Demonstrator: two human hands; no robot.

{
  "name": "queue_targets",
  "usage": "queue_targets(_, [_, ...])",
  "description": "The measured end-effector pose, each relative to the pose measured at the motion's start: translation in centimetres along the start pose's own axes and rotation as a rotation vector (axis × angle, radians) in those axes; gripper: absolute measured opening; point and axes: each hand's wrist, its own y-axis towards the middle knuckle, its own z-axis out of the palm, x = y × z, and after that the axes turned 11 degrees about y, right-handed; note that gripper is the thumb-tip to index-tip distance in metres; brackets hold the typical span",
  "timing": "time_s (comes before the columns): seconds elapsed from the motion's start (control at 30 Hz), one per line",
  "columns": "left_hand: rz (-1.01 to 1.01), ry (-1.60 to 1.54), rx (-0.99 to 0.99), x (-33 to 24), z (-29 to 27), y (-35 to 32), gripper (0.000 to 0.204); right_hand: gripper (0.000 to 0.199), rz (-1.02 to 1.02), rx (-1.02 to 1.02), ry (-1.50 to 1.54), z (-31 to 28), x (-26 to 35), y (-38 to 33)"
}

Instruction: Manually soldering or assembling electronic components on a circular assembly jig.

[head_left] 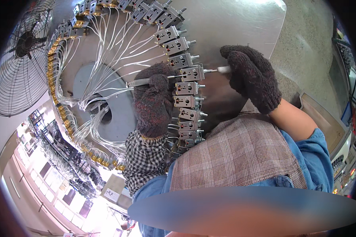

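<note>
A ring of small box-shaped metal units, each with a threaded shaft and a thin white line, surrounds a round plate. My left hand (152, 100), in a dark knitted glove, is closed around a thin screwdriver-like tool with a grey handle (139, 82). Its slim blade reaches the inner side of one metal unit (193, 74). On that unit's outer side, my right hand (253, 75), gloved alike, is closed on a white-handled screwdriver (224, 70). The thin tip of this one meets the end of the unit's shaft; exact contact is too small to tell.
White lines (106, 79) bunch toward the hub of the grey disc (122, 104). More units (186, 89) stand close on both sides of the worked one. A shiny metal tabletop (241, 23) lies beyond, a caged fan (25, 43) at far left, a tan tray (320, 118) at right.
</note>
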Motion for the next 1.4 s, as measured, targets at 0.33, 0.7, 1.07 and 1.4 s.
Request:
queue_targets(0.33, [0.001,-0.062,-0.015,0.3,-0.5,0.1,0.026,0.037,0.324,-0.086,0.258,0.4,1.7,0.0])
queue_targets(0.7, [0.026,-0.139,0.025,0.4,-2.5,-0.1,0.025,0.043,0.22,-0.136,0.29,0.0,0.3,-1.5])
queue_targets(1.07, [0.198,-0.011,-0.014,0.5,-3.1,-1.6,0.023,0.042,0.249,-0.166,0.422,3.4,-1.7,-3.3])
queue_targets(1.4, [0.395,0.605,0.014,1.1,-4.0,-1.3,0.023,0.043,0.216,-0.156,0.324,4.3,-2.0,-3.0])
